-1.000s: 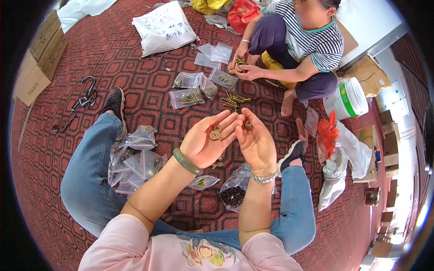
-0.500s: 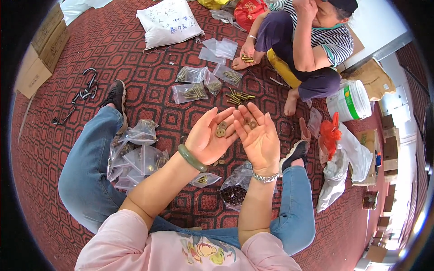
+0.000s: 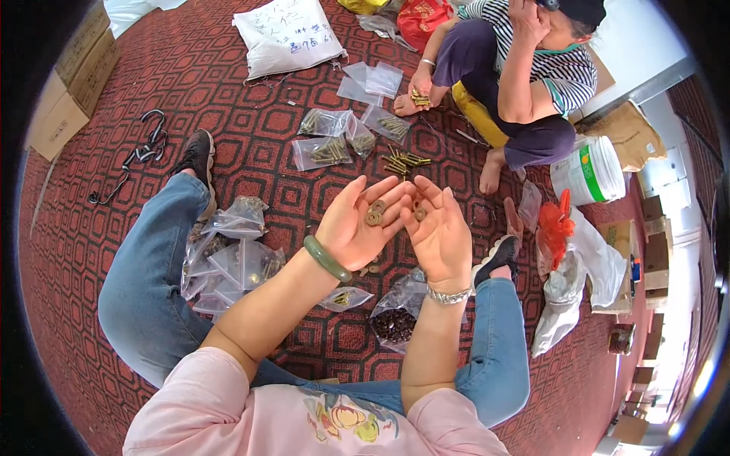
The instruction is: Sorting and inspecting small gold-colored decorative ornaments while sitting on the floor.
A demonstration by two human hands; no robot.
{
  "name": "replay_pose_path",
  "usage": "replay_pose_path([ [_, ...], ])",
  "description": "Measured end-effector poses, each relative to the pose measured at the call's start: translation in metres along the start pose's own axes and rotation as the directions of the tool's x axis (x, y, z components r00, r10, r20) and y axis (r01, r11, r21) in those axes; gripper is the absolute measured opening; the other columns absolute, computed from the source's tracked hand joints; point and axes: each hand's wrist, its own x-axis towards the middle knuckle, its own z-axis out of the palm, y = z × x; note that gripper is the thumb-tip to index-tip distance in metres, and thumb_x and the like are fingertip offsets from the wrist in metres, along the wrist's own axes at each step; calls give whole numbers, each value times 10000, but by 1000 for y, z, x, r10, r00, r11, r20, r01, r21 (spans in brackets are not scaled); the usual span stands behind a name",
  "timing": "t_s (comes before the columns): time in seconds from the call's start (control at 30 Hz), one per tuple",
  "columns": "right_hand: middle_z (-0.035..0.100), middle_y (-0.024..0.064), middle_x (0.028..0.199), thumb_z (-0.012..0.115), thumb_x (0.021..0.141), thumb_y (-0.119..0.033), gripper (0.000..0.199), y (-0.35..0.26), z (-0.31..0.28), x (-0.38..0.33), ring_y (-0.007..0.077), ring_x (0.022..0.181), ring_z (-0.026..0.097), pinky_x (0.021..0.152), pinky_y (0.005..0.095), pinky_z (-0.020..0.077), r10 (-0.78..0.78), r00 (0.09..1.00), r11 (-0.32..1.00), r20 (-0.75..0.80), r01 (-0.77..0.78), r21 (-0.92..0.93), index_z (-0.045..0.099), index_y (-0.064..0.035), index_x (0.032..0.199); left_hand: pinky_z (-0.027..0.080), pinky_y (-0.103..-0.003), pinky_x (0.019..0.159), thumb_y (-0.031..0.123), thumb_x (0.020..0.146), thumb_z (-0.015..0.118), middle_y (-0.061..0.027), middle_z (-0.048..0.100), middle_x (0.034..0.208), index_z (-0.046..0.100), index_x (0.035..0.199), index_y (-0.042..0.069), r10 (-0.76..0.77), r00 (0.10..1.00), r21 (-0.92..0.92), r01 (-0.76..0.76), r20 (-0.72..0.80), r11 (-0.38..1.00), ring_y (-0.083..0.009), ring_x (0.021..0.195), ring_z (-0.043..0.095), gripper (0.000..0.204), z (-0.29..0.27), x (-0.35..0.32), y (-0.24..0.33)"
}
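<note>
Several brass-coloured washers [image 3: 375, 216] lie in my left hand [image 3: 360, 228], which is turned palm up and cupped with its fingers stretched toward the right. Against its fingertips rests my right hand [image 3: 437, 235], also palm up and slightly curled, with a few more washers [image 3: 419, 211] on its fingers. Just beyond the hands, a loose pile of brass bolts [image 3: 403, 161] sits on the patterned carpet. Below my hands are a small clear bag with brass pieces [image 3: 344, 299] and a bag of dark, shiny pieces [image 3: 394, 325]. My left wrist partly covers some small pieces on the carpet.
Clear bags of hardware [image 3: 242, 262] lie beside my left leg; bolt bags [image 3: 323, 152] lie farther ahead. A co-worker [image 3: 525, 83] sits at the far right, holding brass bolts [image 3: 420, 99]. Around us are a white sack [image 3: 289, 38], a white bucket [image 3: 585, 171] and cardboard boxes [image 3: 72, 91].
My right hand has tilted inward and its fingers curl a little more. The washers on it sit closer to my left fingertips. The co-worker's raised hand has shifted slightly.
</note>
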Motion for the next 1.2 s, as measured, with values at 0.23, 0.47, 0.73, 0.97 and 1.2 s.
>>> replay_pose_path([
  [0.23,534,161,1085,393,962,-249,374,3,9,2,208,929,553,791,275,475,-54,994,994,-91,45,-97,459,57,1167,455,-350,854,298,951,355,-170,564,1101,428,1195,-17,0,1000,-35,-1,-9,999,-225,880,578,405,-9,6,0],
  [0.47,585,114,1040,424,948,-243,326,30,15,-2,176,899,556,798,258,448,-232,973,645,18,167,-745,544,22,1094,464,-347,836,232,931,413,-164,587,1018,517,1060,-20,-124,991,-140,116,-50,983,-220,838,582,302,-56,20,-3],
  [0.73,623,36,945,484,916,-196,235,24,-10,15,117,823,561,744,237,450,-304,952,438,-20,121,-891,605,-25,1022,496,-316,660,90,877,481,-122,576,793,548,872,-3,198,950,41,-194,-239,980,-202,708,562,115,-122,66,25],
  [0.97,641,77,798,515,846,-161,219,63,-189,37,162,638,611,585,277,481,-209,908,78,-362,-354,-932,622,-18,973,473,-295,624,138,864,491,-90,593,748,594,866,22,371,881,807,20,-293,591,-183,668,549,155,-239,58,31],
  [1.2,630,92,747,554,814,-168,182,76,-244,89,193,600,601,566,307,473,-456,797,163,-396,-363,-918,630,-15,877,451,-281,595,178,849,508,-67,606,717,627,872,33,427,900,975,162,-84,-151,-170,636,536,189,-244,58,22],
])
